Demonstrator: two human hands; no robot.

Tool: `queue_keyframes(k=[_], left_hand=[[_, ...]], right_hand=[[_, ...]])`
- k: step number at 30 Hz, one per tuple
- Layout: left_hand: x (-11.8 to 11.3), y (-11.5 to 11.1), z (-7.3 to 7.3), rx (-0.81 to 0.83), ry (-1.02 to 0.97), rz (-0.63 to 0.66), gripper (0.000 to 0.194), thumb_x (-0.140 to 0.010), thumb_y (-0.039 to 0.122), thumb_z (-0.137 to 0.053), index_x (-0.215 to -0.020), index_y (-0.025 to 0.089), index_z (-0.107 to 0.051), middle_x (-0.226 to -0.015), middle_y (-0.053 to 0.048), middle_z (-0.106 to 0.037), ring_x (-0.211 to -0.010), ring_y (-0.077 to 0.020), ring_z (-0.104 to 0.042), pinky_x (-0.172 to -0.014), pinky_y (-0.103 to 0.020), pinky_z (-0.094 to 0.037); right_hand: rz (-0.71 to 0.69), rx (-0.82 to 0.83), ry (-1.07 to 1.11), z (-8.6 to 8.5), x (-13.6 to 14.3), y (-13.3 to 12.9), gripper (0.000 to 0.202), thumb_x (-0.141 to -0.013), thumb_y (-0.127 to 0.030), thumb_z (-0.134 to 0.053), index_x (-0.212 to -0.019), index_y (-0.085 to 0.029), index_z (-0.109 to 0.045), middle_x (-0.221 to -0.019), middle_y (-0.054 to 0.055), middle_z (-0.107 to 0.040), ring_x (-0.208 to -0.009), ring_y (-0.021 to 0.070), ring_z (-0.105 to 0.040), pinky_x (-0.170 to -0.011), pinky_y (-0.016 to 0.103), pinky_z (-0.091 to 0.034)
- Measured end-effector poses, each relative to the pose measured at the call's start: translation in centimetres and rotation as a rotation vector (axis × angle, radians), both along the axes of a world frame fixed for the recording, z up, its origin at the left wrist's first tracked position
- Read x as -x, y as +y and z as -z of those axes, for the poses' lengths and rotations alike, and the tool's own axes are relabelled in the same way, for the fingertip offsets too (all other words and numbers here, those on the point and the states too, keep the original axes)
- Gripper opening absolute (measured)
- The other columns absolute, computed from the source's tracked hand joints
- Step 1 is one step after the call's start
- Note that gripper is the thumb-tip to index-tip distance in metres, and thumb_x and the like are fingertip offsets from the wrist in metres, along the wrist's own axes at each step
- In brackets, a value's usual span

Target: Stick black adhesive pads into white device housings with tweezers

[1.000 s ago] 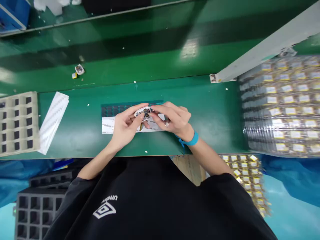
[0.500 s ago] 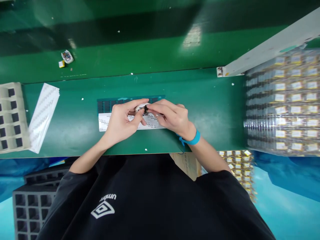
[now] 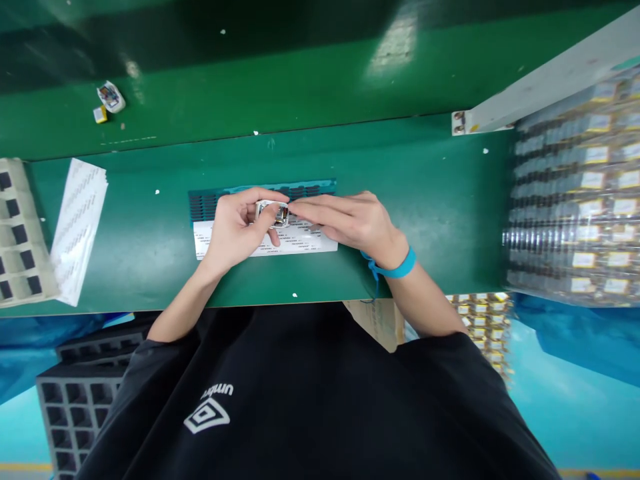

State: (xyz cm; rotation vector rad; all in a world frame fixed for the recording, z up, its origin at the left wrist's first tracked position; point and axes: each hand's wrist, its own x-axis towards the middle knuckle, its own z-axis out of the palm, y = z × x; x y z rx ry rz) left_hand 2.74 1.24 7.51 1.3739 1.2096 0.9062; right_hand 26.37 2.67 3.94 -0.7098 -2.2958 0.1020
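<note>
Part: small white part [image 3: 273,212], above the label sheet [image 3: 310,244] on the table [image 3: 425,200].
Left hand [image 3: 235,230]: pinching the part.
Right hand [image 3: 353,223]: fingertips pressed on the part.
Progress: apparently mid-step; part not set down.

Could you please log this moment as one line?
left hand: holds small white square part | right hand: fingertips on part | below: white printed sheet

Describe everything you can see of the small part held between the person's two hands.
The small part is a pale, roughly square piece with rounded corners and a darker middle showing brownish and metallic bits; it looks like plastic, though finer detail is too small to tell. The left hand grips it between fingers and thumb, while the fingertips of the right hand touch its right edge. It is held above a white printed sheet on the green table.
</note>
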Motion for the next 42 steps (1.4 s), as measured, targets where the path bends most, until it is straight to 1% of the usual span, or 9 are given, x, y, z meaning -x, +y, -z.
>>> queue_keyframes(k=[6, 10, 13, 18, 21, 28, 33, 39, 42], left_hand=[[-0.5, -0.1, 0.5, -0.02, -0.026, 0.035, 0.011, -0.094, 0.02, -0.067, -0.092, 0.017, -0.078, -0.056, 0.005, -0.064, -0.043, -0.0139, -0.069, -0.04, -0.022, -0.034], [-0.6, -0.2, 0.7, -0.048, -0.03, 0.05, 0.008, -0.094, 0.02, -0.068, -0.091, 0.018, -0.075, -0.065, 0.004, -0.069, -0.044, -0.0124, -0.069, -0.043, -0.022, -0.04], [-0.4, -0.2, 0.7, -0.003, -0.06, 0.059, 0.007, -0.094, 0.023, -0.071, -0.092, 0.018, -0.075, -0.065, 0.004, -0.067, -0.043, -0.013, -0.069, -0.041, -0.021, -0.04], [-0.1, -0.1, 0.5, 0.105, -0.139, 0.064, 0.016, -0.092, 0.033, -0.079, -0.091, 0.018, -0.078, -0.065, 0.003, -0.068, -0.044, -0.0135, -0.069, -0.039, -0.02, -0.044], [-0.1, -0.1, 0.4, 0.173, -0.203, 0.087, 0.02, -0.091, 0.037, -0.082, -0.091, 0.017, -0.078, -0.071, 0.001, -0.073, -0.044, -0.0132, -0.07, -0.041, -0.021, -0.051], [-0.3, -0.1, 0.6, 0.155, -0.242, 0.05, 0.008, -0.089, 0.026, -0.078, -0.087, 0.018, -0.078, -0.07, 0.003, -0.073, -0.045, -0.0128, -0.071, -0.041, -0.019, -0.049], [-0.2, -0.3, 0.8, 0.18, -0.175, 0.042, 0.013, -0.09, 0.032, -0.079, -0.091, 0.019, -0.079, -0.071, 0.001, -0.074, -0.045, -0.0136, -0.07, -0.04, -0.021, -0.051], [-0.2, -0.2, 1.1, 0.151, -0.163, 0.001, 0.02, -0.09, 0.036, -0.079, -0.094, 0.017, -0.077, -0.1, -0.006, -0.082, -0.054, -0.0144, -0.075, -0.04, -0.023, -0.053], [-0.1, -0.2, 1.2, 0.12, -0.111, 0.003, 0.017, -0.091, 0.033, -0.079, -0.1, 0.019, -0.077, -0.088, -0.003, -0.079, -0.05, -0.0132, -0.074, -0.041, -0.021, -0.049]], right_hand=[[-0.001, 0.009, -0.074, 0.4, -0.2, -0.1, 0.035, -0.113, -0.014, -0.047, -0.129, -0.027, -0.075, -0.114, -0.001, -0.082, -0.091, 0.0098, -0.078, -0.056, 0.021, -0.049], [0.057, 0.077, 0.122, 0.6, 1.3, -0.1, 0.013, -0.11, -0.021, -0.062, -0.116, -0.022, -0.074, -0.104, -0.001, -0.081, -0.088, 0.0106, -0.077, -0.06, 0.02, -0.052], [0.062, 0.119, 0.28, 1.0, 2.1, -0.1, 0.014, -0.106, -0.017, -0.066, -0.119, -0.02, -0.071, -0.106, 0.0, -0.08, -0.092, 0.012, -0.077, -0.07, 0.02, -0.057], [0.125, 0.015, 0.15, 1.2, 2.0, -0.2, 0.025, -0.108, -0.01, -0.052, -0.119, -0.022, -0.072, -0.107, -0.002, -0.081, -0.085, 0.0094, -0.077, -0.054, 0.019, -0.046], [0.085, -0.034, 0.136, 1.1, 1.7, -0.3, 0.018, -0.111, -0.017, -0.057, -0.122, -0.019, -0.072, -0.106, -0.001, -0.082, -0.086, 0.0098, -0.079, -0.055, 0.02, -0.047], [0.087, 0.062, 0.131, 1.3, 1.6, -0.4, 0.026, -0.109, -0.017, -0.058, -0.126, -0.023, -0.076, -0.107, -0.001, -0.084, -0.089, 0.0113, -0.08, -0.06, 0.019, -0.054], [0.109, 0.139, 0.069, 1.6, 1.5, -0.5, 0.03, -0.107, -0.016, -0.055, -0.125, -0.024, -0.077, -0.101, 0.0, -0.084, -0.085, 0.0139, -0.08, -0.058, 0.023, -0.054], [0.401, 0.248, 0.23, 0.6, 0.5, 0.8, 0.037, -0.112, -0.017, -0.049, -0.146, -0.022, -0.063, -0.126, 0.01, -0.081, -0.107, 0.022, -0.081, -0.094, 0.035, -0.066], [0.435, 0.255, 0.136, 0.2, 0.2, 1.0, 0.04, -0.115, -0.023, -0.05, -0.154, -0.025, -0.058, -0.136, 0.011, -0.077, -0.113, 0.0242, -0.079, -0.095, 0.036, -0.066]])
